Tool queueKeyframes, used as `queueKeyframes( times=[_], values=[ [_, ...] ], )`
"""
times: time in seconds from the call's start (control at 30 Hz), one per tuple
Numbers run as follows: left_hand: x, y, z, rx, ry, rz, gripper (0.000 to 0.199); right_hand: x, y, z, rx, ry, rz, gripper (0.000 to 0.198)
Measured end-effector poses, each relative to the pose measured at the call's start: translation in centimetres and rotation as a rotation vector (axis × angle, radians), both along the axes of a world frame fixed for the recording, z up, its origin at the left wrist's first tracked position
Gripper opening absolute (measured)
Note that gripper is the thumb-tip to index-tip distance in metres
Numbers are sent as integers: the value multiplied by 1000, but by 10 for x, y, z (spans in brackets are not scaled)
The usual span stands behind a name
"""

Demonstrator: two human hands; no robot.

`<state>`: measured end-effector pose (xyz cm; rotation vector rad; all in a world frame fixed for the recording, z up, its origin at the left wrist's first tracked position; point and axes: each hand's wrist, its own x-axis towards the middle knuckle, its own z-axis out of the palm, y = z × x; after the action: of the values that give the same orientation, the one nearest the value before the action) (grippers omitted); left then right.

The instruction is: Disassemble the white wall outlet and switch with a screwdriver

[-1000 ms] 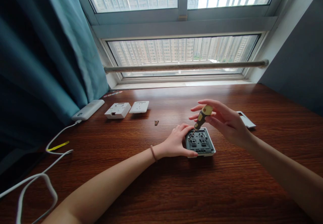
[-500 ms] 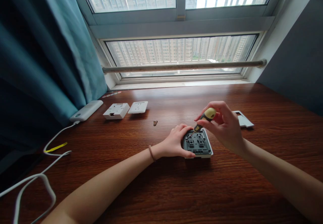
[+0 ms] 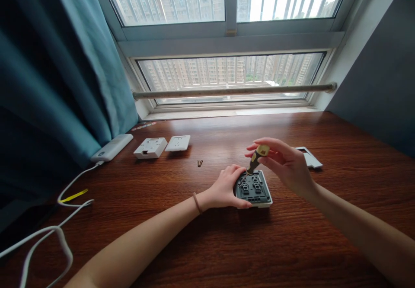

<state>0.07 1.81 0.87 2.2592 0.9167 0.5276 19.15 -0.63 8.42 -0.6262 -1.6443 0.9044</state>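
Note:
A square wall switch (image 3: 259,196) with a dark grey inner plate and a white base lies flat on the wooden table. My left hand (image 3: 226,188) grips it from the left side, thumb along the near edge and fingers at the far edge. In my right hand (image 3: 285,162) is a yellow and black screwdriver (image 3: 253,161), held by its handle between thumb and fingers. The screwdriver leans, its tip pointing down at the upper left part of the plate. Whether the tip sits in a screw is too small to tell.
Several small screws (image 3: 199,163) lie left of the switch. Farther left are a white box (image 3: 151,148) and a white socket panel (image 3: 178,143). A white frame (image 3: 310,158) lies behind my right hand. At far left are a white power strip (image 3: 113,147), its cable and a yellow strip (image 3: 74,196).
The whole view has tilted slightly, so things sit a little lower. My right hand's fingers have shifted and opened slightly around the screwdriver handle. My left hand still holds the switch.

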Motion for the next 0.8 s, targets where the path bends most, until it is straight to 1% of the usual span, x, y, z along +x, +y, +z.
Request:
queueKeyframes(
  times=[0.07,0.13,0.2,0.27,0.33,0.4,0.47,0.5,0.57,0.7,0.8],
  values=[
    [0,0,-1,10,3,-3,90,-2,2,-8,-13,58,-157,31],
    [0,0,-2,18,3,-9,88,-4,5,-17,1,52,-290,31],
    [-1,1,-2,23,9,-15,89,-5,7,-24,43,14,-336,35],
    [-1,1,-1,28,26,-22,90,-5,7,-25,96,-16,-257,42],
    [-1,2,0,32,44,-34,91,-4,5,-22,133,-31,-93,46],
    [-1,3,0,33,40,-52,92,-2,3,-16,137,-36,65,46],
    [-2,4,-2,28,14,-55,97,-1,2,-11,103,-36,146,44],
    [-2,4,-3,20,1,-46,101,-1,2,-10,79,-29,152,43],
    [-3,4,-4,-8,-9,-17,104,-2,3,-10,34,-5,104,41],
    [-5,2,-5,-36,-9,-12,94,-4,5,-15,3,47,-62,38],
    [-6,1,-5,-15,-48,-27,93,-5,4,-17,6,57,-130,37]
  ],
)
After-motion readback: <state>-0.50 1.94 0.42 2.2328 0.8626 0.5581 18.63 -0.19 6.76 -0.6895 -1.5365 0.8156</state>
